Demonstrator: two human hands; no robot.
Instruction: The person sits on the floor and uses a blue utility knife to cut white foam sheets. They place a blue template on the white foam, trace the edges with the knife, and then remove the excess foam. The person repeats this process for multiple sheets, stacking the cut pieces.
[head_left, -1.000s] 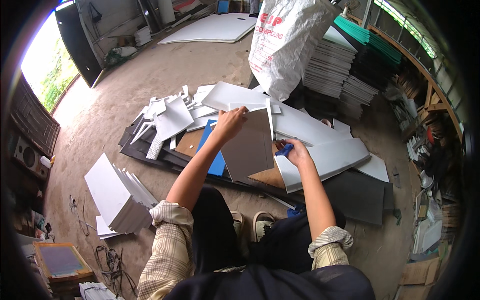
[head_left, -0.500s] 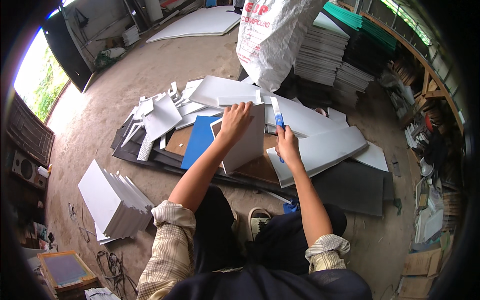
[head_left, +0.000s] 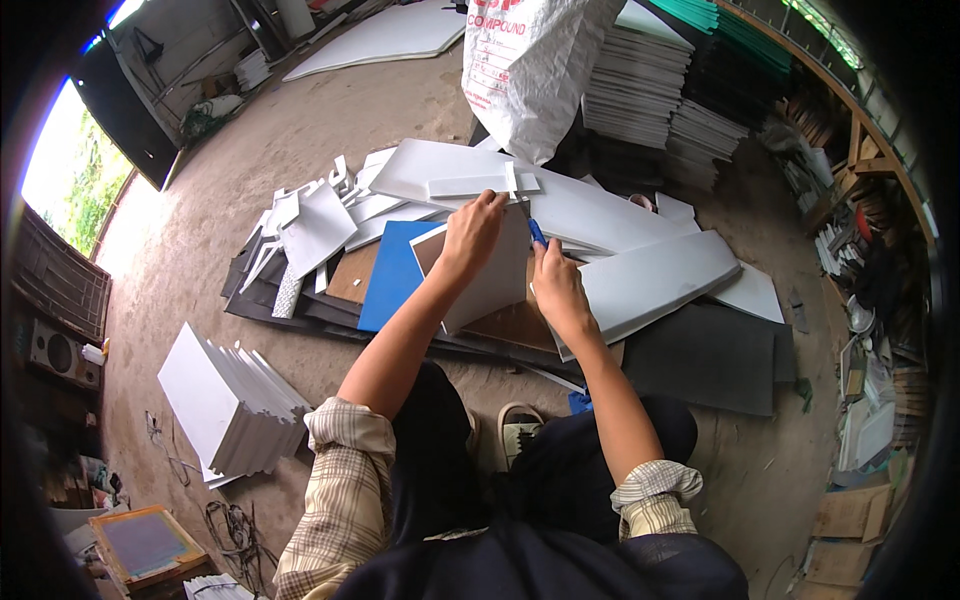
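My left hand point(head_left: 474, 232) grips the top edge of a white foam board point(head_left: 490, 285), which stands tilted on its lower edge in front of me. In my right hand point(head_left: 560, 282) is a blue-handled utility knife point(head_left: 538, 234), its blade end at the upper right corner of that board. Whether the blade touches the board is hard to make out. A blue sheet point(head_left: 398, 272) lies just left of the board, on top of brown sheets point(head_left: 350, 276). Narrow white strips point(head_left: 470, 186) lie beyond my fingers.
White offcuts point(head_left: 318, 230) are heaped at left, and large white panels point(head_left: 660, 275) lie at right over dark sheets point(head_left: 700, 355). A stack of white boards point(head_left: 225, 400) stands on the floor at left. Beyond the pile is a white sack point(head_left: 525, 90) beside tall sheet stacks point(head_left: 640, 85).
My right hand has moved left and slightly up, bringing the knife from beside the board to its upper right corner. My left hand keeps its grip on the board's top edge.
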